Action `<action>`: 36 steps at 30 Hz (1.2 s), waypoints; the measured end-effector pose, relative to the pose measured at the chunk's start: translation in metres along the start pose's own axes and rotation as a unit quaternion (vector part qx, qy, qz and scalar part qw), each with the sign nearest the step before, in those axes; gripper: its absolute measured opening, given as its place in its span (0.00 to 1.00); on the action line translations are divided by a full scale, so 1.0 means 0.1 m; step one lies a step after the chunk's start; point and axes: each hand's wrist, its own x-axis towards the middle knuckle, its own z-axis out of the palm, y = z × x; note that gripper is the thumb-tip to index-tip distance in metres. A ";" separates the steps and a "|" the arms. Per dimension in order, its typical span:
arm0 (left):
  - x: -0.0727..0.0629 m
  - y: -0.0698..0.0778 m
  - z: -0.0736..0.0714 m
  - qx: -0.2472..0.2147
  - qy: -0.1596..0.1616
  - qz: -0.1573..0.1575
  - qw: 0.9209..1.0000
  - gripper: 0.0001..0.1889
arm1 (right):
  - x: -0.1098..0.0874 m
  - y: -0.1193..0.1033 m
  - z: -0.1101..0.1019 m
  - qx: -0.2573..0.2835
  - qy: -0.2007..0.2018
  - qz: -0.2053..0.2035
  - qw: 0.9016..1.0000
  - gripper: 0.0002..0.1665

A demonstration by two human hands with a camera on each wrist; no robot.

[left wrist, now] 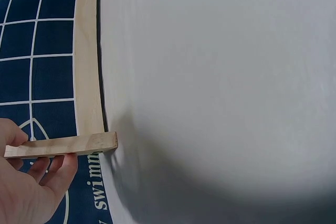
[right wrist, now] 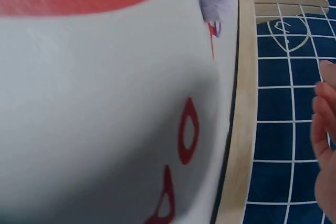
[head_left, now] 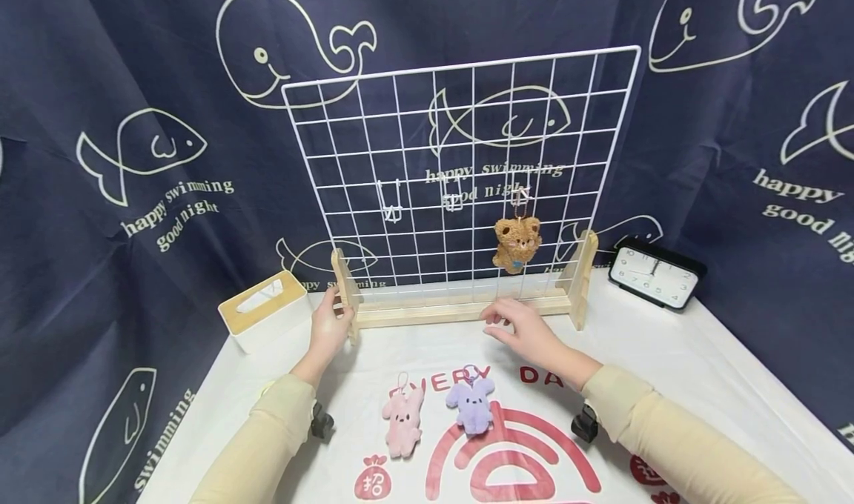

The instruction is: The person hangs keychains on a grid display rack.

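Note:
A white wire grid rack (head_left: 454,111) stands upright in a wooden base. My left hand (head_left: 330,327) pinches the left wooden side support (left wrist: 68,144); the left wrist view has the thumb on one face and fingers on the other. Close to the base bar (head_left: 414,316), my right hand (head_left: 523,333) has loosely bent fingers and holds nothing. A brown bear plush keychain (head_left: 517,244) hangs from the right hook on the grid. On the table lie a pink plush keychain (head_left: 403,421) and a purple plush keychain (head_left: 474,406), both nearer the viewer than the rack.
Two more white hooks, a left one (head_left: 391,211) and a middle one (head_left: 453,202), are on the grid. A tissue box (head_left: 267,319) with a wooden lid stands left of the rack, a black-framed clock (head_left: 656,274) right. Behind hangs a dark blue fish-print curtain (head_left: 167,37).

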 end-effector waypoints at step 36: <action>0.02 -0.04 0.00 -0.002 -0.002 0.001 1.000 0.30 | -0.14 0.06 0.29 0.043 -0.218 0.057 0.973 0.12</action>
